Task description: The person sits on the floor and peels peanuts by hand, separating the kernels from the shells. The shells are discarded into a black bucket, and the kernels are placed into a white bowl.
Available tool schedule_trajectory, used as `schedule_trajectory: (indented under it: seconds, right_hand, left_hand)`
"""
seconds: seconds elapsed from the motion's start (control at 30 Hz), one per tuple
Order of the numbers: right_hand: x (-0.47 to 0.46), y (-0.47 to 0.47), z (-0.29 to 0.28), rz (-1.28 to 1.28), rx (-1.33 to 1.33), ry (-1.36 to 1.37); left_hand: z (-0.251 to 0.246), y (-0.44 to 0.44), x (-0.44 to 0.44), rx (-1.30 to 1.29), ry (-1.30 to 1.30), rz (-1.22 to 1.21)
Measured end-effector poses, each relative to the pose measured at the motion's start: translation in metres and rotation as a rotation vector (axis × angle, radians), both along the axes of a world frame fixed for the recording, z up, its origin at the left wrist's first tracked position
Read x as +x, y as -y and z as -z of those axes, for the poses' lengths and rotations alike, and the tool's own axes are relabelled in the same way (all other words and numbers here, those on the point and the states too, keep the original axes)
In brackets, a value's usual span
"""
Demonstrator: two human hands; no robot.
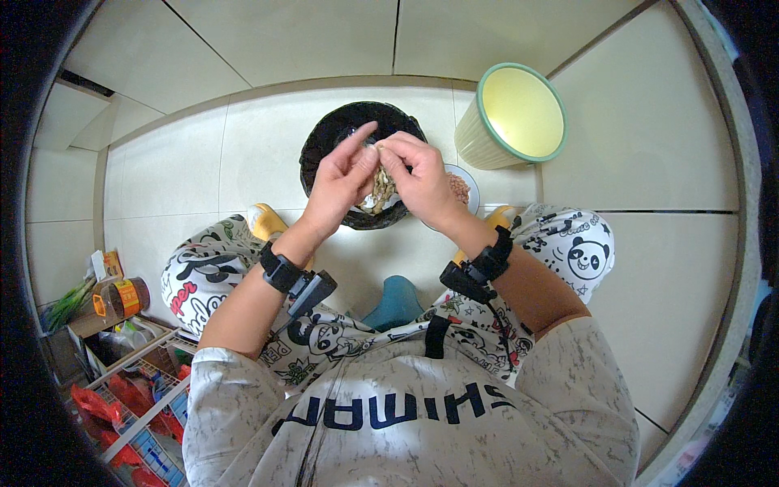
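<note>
My left hand [345, 173] and my right hand [417, 173] meet at the fingertips above a round container lined with a black plastic bag [319, 146]. Between the fingertips is a small pale piece [378, 146], apparently a peanut in its shell, mostly hidden by the fingers. My left index finger points up and away from it. Peanut shells [383, 192] lie in the black-lined container below, partly covered by my hands. Right of it, partly behind my right wrist, a white plate [473, 185] holds shelled pinkish peanuts [457, 189].
A pale bin with a green rim [478, 131] stands on the tiled floor beyond the plate. At left are a wire rack [137, 426] with red bags, a jar [122, 298] and green onions [68, 304]. A blue stool [394, 301] shows between my legs.
</note>
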State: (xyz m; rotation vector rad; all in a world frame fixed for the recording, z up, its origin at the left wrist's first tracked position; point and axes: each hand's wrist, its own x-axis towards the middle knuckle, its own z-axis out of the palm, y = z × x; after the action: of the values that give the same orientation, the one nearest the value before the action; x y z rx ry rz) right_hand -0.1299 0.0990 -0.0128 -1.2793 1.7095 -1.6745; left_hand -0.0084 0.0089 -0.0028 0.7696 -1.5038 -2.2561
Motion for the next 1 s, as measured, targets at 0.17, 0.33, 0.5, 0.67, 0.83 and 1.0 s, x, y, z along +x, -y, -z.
schedule_trajectory:
  seconds: [0.17,0.33,0.5,0.67,0.83,1.0]
  right_hand:
    - [0.008,0.001,0.002,0.05,-0.037,-0.091]
    - [0.014,-0.001,0.0,0.116,0.02,-0.122]
    - [0.015,0.001,-0.007,0.109,-0.012,-0.082]
    - [0.009,0.007,-0.011,-0.033,-0.04,0.244]
    - [0.0,0.007,-0.012,-0.218,0.078,0.552]
    - [-0.001,0.003,-0.016,-0.318,0.003,0.586]
  left_hand:
    - [0.003,-0.007,-0.002,-0.228,0.071,0.032]
    - [0.005,-0.024,-0.005,-0.396,0.102,-0.157]
    - [-0.001,-0.026,-0.008,-0.502,0.064,-0.247]
    - [-0.015,-0.006,-0.006,0.005,-0.083,-0.173]
    - [-0.019,-0.006,-0.007,0.013,-0.089,-0.144]
    - [-0.017,0.002,0.0,0.122,-0.121,-0.068]
